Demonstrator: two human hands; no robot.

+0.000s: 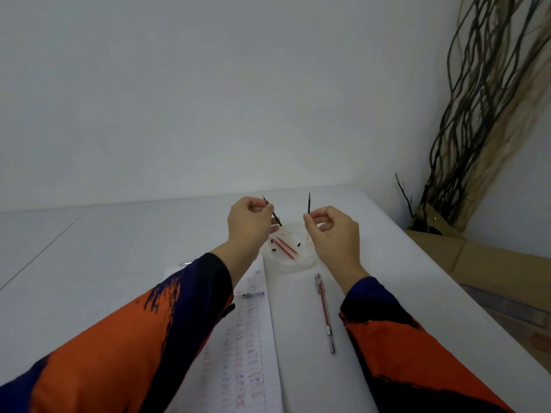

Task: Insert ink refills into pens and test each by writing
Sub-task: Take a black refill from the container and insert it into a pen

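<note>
We see both hands raised above the white counter (125,242). Left hand (249,220) pinches a thin dark refill (272,213), tilted, fingers curled round it. Right hand (334,229) pinches a second dark refill (309,202), held upright, tip up. Below and between the hands sits a round white dish (290,265) holding red refills (286,247) and small black bits. A red pen (324,311) lies on the counter near the right forearm. Lined paper (247,362) with scribble marks lies under the left arm, a small silver-tipped pen part (253,294) on it.
</note>
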